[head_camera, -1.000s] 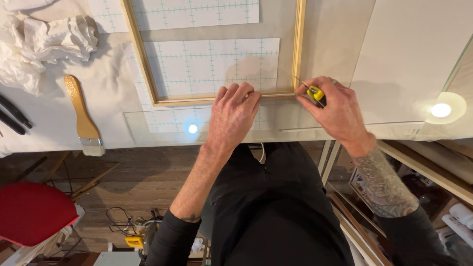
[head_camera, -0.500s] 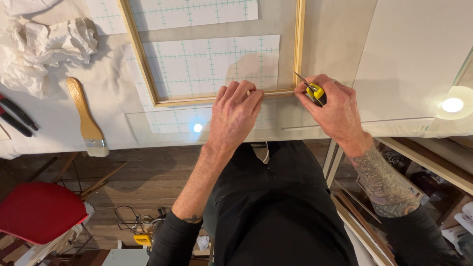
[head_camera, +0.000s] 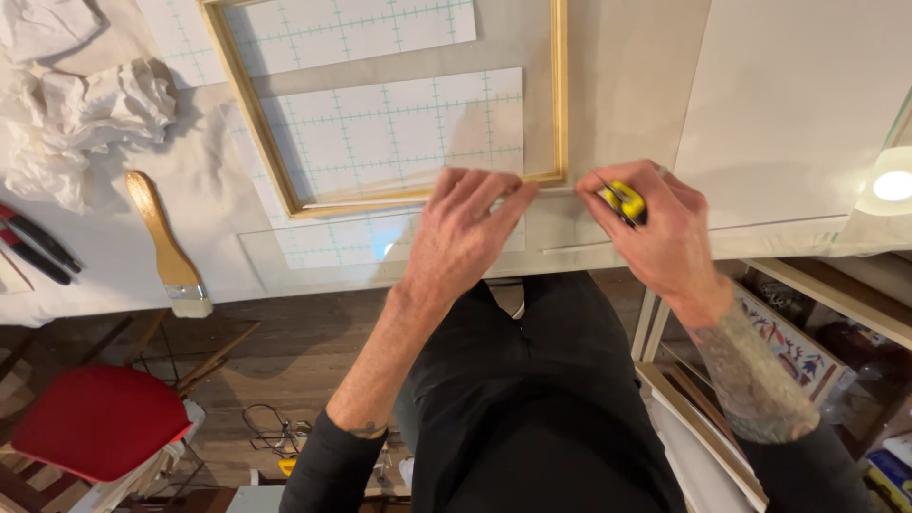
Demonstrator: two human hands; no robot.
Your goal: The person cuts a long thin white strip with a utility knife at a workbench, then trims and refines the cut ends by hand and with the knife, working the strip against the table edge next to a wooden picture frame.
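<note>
**Blade at the frame's near corner, cut barely begun**

The left hand [head_camera: 470, 233] lies flat with its fingers spread, pressing down on the near rail of the gold wooden frame [head_camera: 249, 104]; it grips nothing, it only pins the rail. The right hand [head_camera: 655, 223] is curled shut around a yellow utility knife [head_camera: 622, 199], whose tip sits just beside the frame's near right corner, over the clear sheet [head_camera: 313, 261] that juts out from under the frame toward the surface's edge.

As a judgement from how things lie: the frame is already set in place over the gridded cutting mats [head_camera: 399, 133], and the sheet is already under it. No finished cut line shows along the near rail (the sheet is glassy and a score would be hard to see anyway), so most of the trimming along that edge looks left to do.

Around the work: a wooden-handled paintbrush [head_camera: 166, 242] lies well to the left near the edge of the surface [head_camera: 627, 76], crumpled white paper [head_camera: 95, 109] sits beyond it, and dark pens or tools with a red one [head_camera: 33, 249] rest at the far left. A large pale board [head_camera: 798, 104] lies to the right, and a small lit lamp [head_camera: 893, 185] glows at the right edge. Below, a red chair [head_camera: 95, 418] stands on the wooden floor.

Nothing lies along the near rail except the left hand's own fingertips, which are close to the blade.
</note>
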